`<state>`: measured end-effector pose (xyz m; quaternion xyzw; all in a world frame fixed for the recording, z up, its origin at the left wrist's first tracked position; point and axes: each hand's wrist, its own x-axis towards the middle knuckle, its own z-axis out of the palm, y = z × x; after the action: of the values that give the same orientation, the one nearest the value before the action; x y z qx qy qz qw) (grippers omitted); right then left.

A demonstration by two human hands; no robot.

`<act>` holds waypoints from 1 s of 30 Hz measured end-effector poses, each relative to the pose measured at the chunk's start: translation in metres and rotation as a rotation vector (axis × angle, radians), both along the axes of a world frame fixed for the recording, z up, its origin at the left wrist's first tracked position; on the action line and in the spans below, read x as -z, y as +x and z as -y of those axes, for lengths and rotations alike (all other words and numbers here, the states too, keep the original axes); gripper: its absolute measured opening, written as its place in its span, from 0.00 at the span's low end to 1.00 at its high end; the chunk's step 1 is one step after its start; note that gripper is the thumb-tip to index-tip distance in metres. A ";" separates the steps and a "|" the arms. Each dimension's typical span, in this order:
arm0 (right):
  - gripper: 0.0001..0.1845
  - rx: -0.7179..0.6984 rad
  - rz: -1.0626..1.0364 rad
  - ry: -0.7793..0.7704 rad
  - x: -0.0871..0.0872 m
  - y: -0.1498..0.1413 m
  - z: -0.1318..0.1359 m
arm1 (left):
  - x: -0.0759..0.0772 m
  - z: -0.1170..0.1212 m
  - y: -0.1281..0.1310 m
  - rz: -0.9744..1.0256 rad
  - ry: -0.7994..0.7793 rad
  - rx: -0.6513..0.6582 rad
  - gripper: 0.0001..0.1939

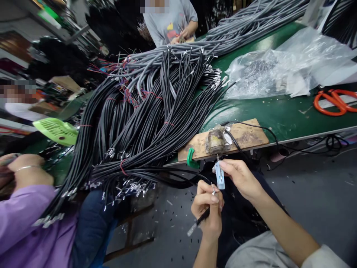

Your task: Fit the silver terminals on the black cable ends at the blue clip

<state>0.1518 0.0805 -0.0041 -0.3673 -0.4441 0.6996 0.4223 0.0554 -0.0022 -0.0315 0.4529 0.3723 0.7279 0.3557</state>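
Observation:
My left hand (208, 208) is closed round a black cable (205, 215), whose pale stripped end sticks up between thumb and fingers. In my right hand (237, 175) is a small light-blue plastic tool (220, 176) with a metal strip along it, pinched between thumb and fingers. The tool's lower end is close beside the cable end; whether they touch I cannot tell. Just above the tool, a grimy little motor (216, 140) with a short shaft sits on a wooden board (251, 136) at the table edge.
Bundles of black cables (145, 130) and grey cables (234, 29) cover the green table (290, 115). A green clamp (192, 159), clear plastic bag (259, 70) and orange-handled scissors (331, 102) are nearby. One person in purple (33, 223) sits left; another person (171, 22) works opposite.

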 end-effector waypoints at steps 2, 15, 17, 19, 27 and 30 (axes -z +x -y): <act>0.20 -0.001 -0.158 -0.097 0.004 -0.003 0.001 | 0.000 -0.001 0.004 0.003 -0.011 -0.026 0.07; 0.19 -0.147 -0.621 -0.369 0.019 -0.011 0.008 | 0.001 0.001 0.010 -0.018 -0.094 -0.002 0.06; 0.20 -0.166 -0.645 -0.378 0.027 -0.010 0.008 | 0.002 0.003 0.009 -0.026 -0.090 0.005 0.06; 0.21 -0.139 -0.638 -0.370 0.038 -0.005 0.009 | 0.002 0.007 0.007 -0.029 -0.093 0.016 0.07; 0.13 0.102 -0.094 -0.101 0.067 0.044 0.029 | 0.004 0.026 -0.016 0.056 -0.324 0.215 0.08; 0.07 0.188 0.185 0.194 0.052 0.046 0.041 | 0.009 0.020 -0.022 -0.038 -0.714 0.242 0.12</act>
<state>0.1980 0.0391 -0.0558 -0.4278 -0.5103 0.5739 0.4767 0.0337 -0.0226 -0.0401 0.3544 0.5529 0.4966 0.5675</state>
